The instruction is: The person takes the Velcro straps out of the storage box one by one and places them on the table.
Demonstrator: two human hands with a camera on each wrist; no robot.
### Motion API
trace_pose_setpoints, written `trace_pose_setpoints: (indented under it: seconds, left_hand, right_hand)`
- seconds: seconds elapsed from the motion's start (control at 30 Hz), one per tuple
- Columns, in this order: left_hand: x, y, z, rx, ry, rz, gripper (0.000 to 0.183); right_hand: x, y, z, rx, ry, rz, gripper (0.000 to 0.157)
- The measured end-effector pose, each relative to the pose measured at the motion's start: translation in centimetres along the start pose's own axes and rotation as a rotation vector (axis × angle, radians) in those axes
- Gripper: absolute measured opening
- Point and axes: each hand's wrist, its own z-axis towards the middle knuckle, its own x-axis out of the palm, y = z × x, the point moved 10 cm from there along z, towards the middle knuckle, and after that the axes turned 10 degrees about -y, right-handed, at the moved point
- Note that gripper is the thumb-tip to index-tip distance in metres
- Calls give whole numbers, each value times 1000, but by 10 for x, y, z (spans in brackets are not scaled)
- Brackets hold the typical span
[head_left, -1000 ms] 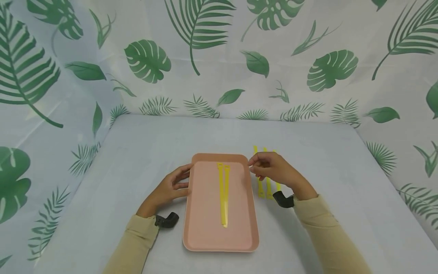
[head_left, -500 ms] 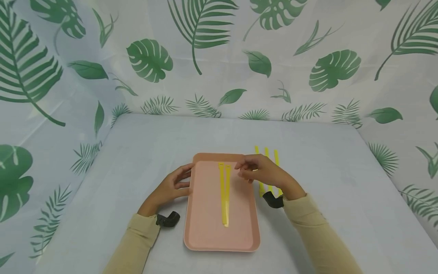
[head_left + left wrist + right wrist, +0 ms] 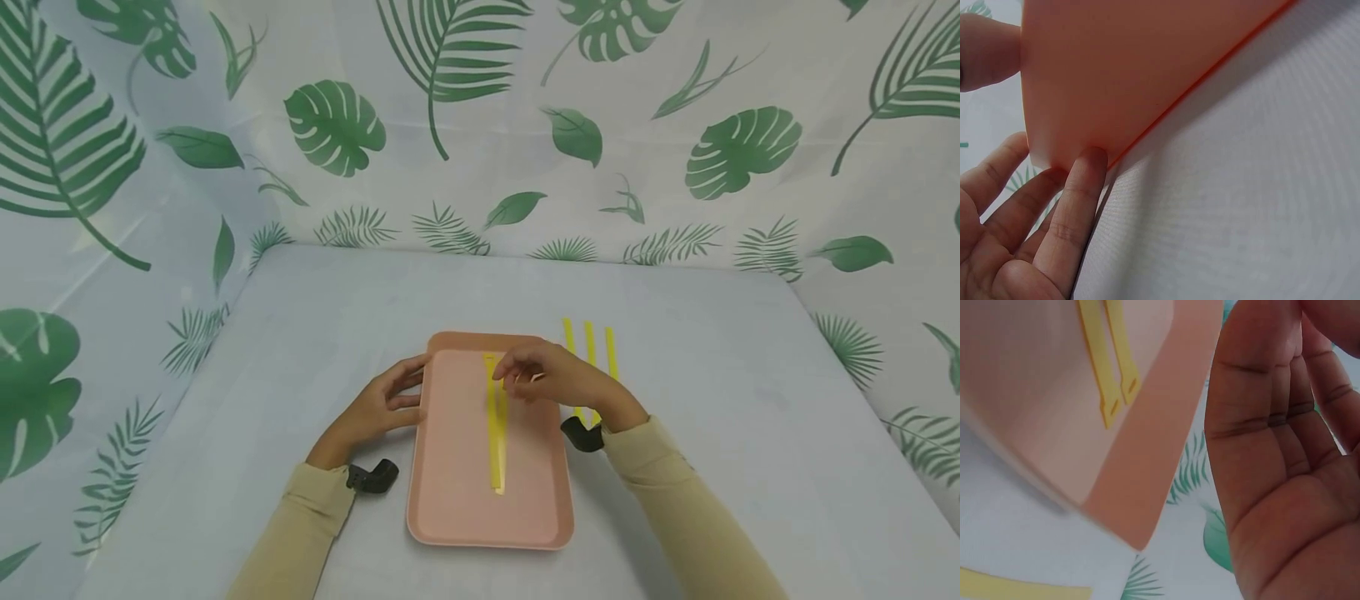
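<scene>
A pink rectangular tray [image 3: 457, 517] sits on the white table. Two flat yellow strips [image 3: 493, 442] lie lengthwise inside it, and the right wrist view shows a slotted head on each strip [image 3: 1105, 387]. My left hand [image 3: 375, 408] rests against the tray's left side, its fingertips and thumb touching the outer wall. Over the tray's upper right part hovers my right hand [image 3: 555, 379], fingers loosely bent, with nothing seen between them. From the head, it covers part of one strip's upper end.
Three more yellow strips [image 3: 590, 342] lie side by side on the table [image 3: 697, 375] right of the tray, partly behind the right hand and wrist. Leaf-patterned cloth [image 3: 465, 183] stands behind the table and along both sides. Each wrist carries a black camera mount [image 3: 373, 477].
My right hand has moved left from the tray's right rim to above the yellow strips inside. The left hand stays at the tray's left side. The whole head view has shifted slightly.
</scene>
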Motion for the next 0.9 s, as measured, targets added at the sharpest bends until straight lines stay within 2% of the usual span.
trace_pose_setpoints:
  seconds: [0.17, 0.3, 0.57, 0.77, 0.9]
  left_hand:
    - [-1, 2, 0, -8, 0, 0, 86]
    - [-1, 3, 0, -12, 4, -6, 87]
    - [0, 4, 2, -13, 2, -11, 85]
    - [0, 4, 2, -14, -2, -5, 84]
    - [-1, 4, 2, -9, -4, -5, 85]
  right_hand:
    - [14, 7, 6, -65, 70, -7, 14]
    - [25, 5, 8, -33, 124, -38, 13]
    - [43, -1, 11, 5, 203, -142, 31]
    - [55, -4, 10, -30, 274, -199, 40]
    - [60, -4, 11, -36, 285, -214, 42]
